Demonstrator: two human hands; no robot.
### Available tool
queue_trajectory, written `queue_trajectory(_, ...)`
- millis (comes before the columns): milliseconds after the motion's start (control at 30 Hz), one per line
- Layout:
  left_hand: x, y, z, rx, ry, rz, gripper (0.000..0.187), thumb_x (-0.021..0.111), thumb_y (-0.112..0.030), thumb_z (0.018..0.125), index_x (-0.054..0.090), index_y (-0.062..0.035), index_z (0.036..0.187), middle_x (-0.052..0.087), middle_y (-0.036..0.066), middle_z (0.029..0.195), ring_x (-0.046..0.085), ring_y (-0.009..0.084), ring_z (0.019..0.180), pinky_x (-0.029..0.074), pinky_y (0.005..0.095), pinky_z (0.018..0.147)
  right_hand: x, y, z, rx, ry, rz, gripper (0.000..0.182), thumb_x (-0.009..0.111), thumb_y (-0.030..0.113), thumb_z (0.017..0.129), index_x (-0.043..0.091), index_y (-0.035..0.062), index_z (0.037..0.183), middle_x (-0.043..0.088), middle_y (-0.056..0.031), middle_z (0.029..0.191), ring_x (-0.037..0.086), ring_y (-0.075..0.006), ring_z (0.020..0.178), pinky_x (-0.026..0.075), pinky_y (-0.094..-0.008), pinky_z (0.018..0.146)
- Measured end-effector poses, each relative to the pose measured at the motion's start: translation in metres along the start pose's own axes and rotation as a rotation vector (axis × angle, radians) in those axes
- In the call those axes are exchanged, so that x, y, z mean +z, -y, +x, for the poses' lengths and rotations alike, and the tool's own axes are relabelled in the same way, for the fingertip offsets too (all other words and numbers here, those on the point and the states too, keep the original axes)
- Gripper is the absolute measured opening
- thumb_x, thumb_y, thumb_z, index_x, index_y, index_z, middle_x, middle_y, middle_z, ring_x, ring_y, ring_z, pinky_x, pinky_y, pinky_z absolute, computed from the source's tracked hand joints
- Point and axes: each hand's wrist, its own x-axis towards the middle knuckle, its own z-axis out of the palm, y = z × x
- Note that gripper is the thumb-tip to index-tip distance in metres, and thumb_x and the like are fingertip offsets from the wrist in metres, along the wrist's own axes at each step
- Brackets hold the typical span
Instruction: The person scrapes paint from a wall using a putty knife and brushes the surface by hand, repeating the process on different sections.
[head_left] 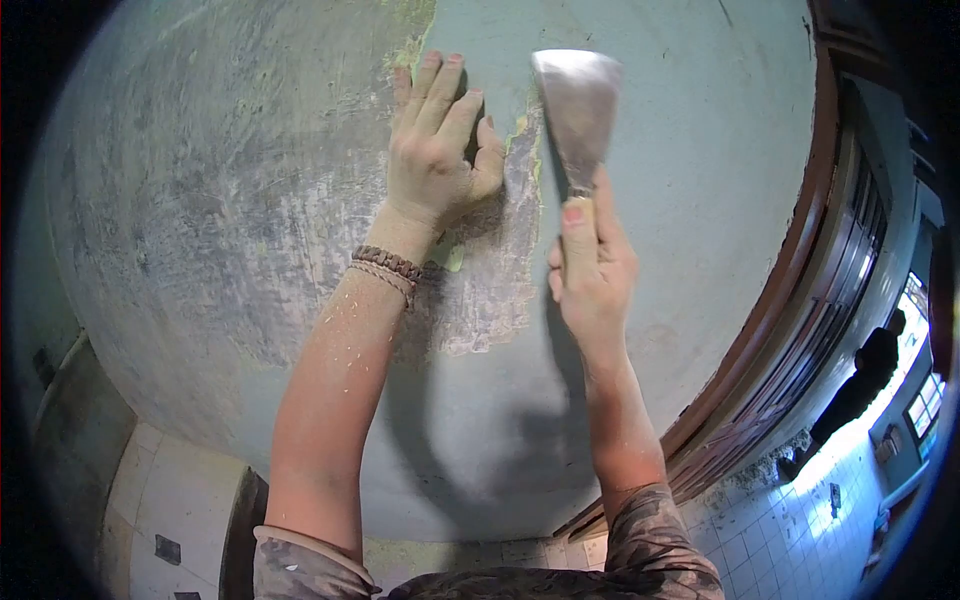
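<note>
Dust covers my left hand [435, 150], which lies against the wall [700, 200] with its fingers spread, at the border between scraped grey plaster [300, 230] and green paint. It holds nothing. To its right, my right hand [595, 265] is wrapped round the handle of a wide metal scraper [580, 105], blade up, over the green paint just right of the scraped edge. The blade is slightly blurred. Whether it touches the wall I cannot tell. Two braided bracelets [385, 265] circle my left wrist.
A brown frame with slatted shutters [810, 280] runs down the right side. Beyond it, a person in dark clothes [865, 375] stands on a tiled floor [745, 530] near bright windows. At lower left are a ledge [245, 510] and pale tiles.
</note>
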Motion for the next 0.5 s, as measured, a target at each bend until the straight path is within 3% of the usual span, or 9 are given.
queue_trajectory(33, -0.003, 0.000, -0.001, -0.003, -0.004, -0.005, 0.023, 0.062, -0.013, 0.078, 0.067, 0.0004, 0.096, 0.063, 0.024, 0.127, 0.053, 0.0391, 0.131, 0.025, 0.0566, 0.119, 0.001, 0.001, -0.007, -0.001, -0.002, -0.007, 0.059, 0.052, 0.024, 0.105, 0.032, -0.0043, 0.153, 0.051, 0.0025, 0.078, 0.043, -0.0025, 0.063, 0.041, -0.0194, 0.056)
queue_trajectory(100, -0.010, -0.001, 0.003, -0.004, 0.084, -0.037, 0.041, 0.063, -0.009, 0.079, 0.066, -0.0024, 0.119, 0.056, 0.018, 0.142, 0.046, 0.0340, 0.139, 0.028, 0.0537, 0.119, 0.005, 0.006, -0.016, 0.081, -0.024, 0.157, 0.059, 0.050, 0.022, 0.106, 0.028, -0.0027, 0.154, 0.048, 0.0043, 0.076, 0.042, -0.0013, 0.061, 0.038, -0.0182, 0.050)
queue_trajectory(133, -0.013, -0.004, 0.006, -0.007, 0.084, -0.045, 0.041, 0.063, -0.009, 0.079, 0.066, -0.0024, 0.119, 0.056, 0.018, 0.142, 0.046, 0.0340, 0.139, 0.028, 0.0537, 0.119, 0.008, 0.012, -0.015, 0.083, -0.029, 0.150, 0.059, 0.050, 0.022, 0.106, 0.028, -0.0027, 0.154, 0.048, 0.0043, 0.076, 0.042, -0.0013, 0.061, 0.038, -0.0182, 0.050)
queue_trajectory(200, -0.019, -0.012, 0.011, 0.262, 0.360, -0.145, 0.057, 0.065, -0.008, 0.077, 0.057, -0.0047, 0.134, 0.053, 0.016, 0.145, 0.043, 0.0314, 0.141, 0.025, 0.0516, 0.122, 0.015, 0.032, -0.008, 0.177, -0.042, 0.106, 0.060, 0.049, 0.021, 0.106, 0.024, -0.0043, 0.155, 0.046, 0.0049, 0.072, 0.040, -0.0009, 0.055, 0.034, -0.0181, 0.044)
queue_trajectory(300, -0.011, -0.026, 0.016, 0.337, 0.414, -0.165, 0.068, 0.068, -0.010, 0.076, 0.051, -0.0061, 0.142, 0.049, 0.013, 0.149, 0.040, 0.0278, 0.143, 0.023, 0.0503, 0.124, 0.021, 0.053, -0.002, 0.202, -0.023, 0.208, 0.061, 0.049, 0.022, 0.106, 0.023, -0.0036, 0.155, 0.045, 0.0044, 0.069, 0.040, -0.0015, 0.052, 0.032, -0.0195, 0.041)
queue_trajectory(500, 0.025, -0.036, 0.036, 0.280, 0.308, -0.179, 0.048, 0.065, -0.017, 0.082, 0.062, -0.0058, 0.129, 0.061, 0.013, 0.135, 0.054, 0.0274, 0.132, 0.037, 0.0451, 0.117, 0.024, 0.067, 0.012, 0.238, -0.037, 0.186, 0.062, 0.049, 0.021, 0.105, 0.023, -0.0043, 0.155, 0.045, 0.0031, 0.066, 0.039, -0.0026, 0.049, 0.032, -0.0213, 0.039)
